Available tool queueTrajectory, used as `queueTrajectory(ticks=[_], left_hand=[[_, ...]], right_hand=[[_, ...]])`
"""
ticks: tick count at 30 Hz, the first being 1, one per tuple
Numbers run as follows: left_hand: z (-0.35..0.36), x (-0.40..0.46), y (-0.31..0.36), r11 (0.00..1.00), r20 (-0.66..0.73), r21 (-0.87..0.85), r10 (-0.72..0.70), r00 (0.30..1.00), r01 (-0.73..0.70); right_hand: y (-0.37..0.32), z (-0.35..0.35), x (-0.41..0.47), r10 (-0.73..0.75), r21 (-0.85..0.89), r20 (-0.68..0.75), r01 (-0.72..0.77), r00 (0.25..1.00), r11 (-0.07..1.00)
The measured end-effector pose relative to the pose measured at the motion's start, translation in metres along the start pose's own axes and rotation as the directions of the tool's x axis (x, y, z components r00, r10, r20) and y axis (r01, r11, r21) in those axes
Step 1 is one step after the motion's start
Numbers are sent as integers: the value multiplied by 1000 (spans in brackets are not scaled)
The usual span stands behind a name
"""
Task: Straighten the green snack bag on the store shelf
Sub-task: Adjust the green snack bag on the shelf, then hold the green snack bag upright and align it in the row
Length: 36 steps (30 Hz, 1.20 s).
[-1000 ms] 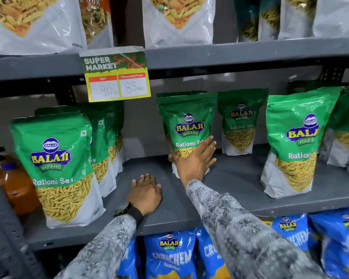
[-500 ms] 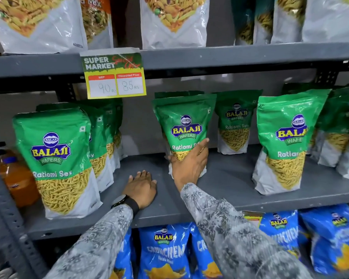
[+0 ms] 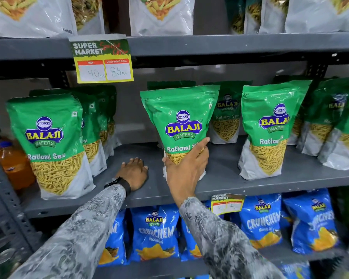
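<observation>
— Grey shelf (image 3: 226, 176) at mid-frame: where's your green snack bag (image 3: 179, 125)?
— Centre of the frame, upright on that shelf. Your right hand (image 3: 184, 176) wraps its lower part, fingers on the front.
— And your left hand (image 3: 134, 172)?
— Flat on the shelf, palm down, fingers loosely together, holding nothing, just left of the bag.

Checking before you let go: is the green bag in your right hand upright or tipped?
Roughly upright: the green bag stands on the shelf, label forward, top leaning slightly, right hand gripping its lower part.
</observation>
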State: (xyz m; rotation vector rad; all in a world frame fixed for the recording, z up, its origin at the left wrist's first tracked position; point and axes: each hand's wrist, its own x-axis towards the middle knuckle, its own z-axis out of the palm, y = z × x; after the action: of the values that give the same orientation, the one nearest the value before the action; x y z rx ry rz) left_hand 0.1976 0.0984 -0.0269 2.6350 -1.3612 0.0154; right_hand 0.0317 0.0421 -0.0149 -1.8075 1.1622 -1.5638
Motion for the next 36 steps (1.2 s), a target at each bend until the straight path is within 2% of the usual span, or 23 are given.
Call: queueTrajectory(ticks=[21, 31, 36], left_hand=[[0, 1, 1, 1000, -25, 8, 28, 999, -28], [1, 2, -2, 1000, -21, 18, 25, 999, -25], [0, 2, -1, 999, -24, 16, 31, 999, -31]], right_hand=[[-10, -58, -36, 17, 58, 76, -21, 997, 998], [-7, -61, -54, -62, 62, 128, 55, 990, 997], [-17, -63, -49, -97, 69, 85, 91, 992, 993]])
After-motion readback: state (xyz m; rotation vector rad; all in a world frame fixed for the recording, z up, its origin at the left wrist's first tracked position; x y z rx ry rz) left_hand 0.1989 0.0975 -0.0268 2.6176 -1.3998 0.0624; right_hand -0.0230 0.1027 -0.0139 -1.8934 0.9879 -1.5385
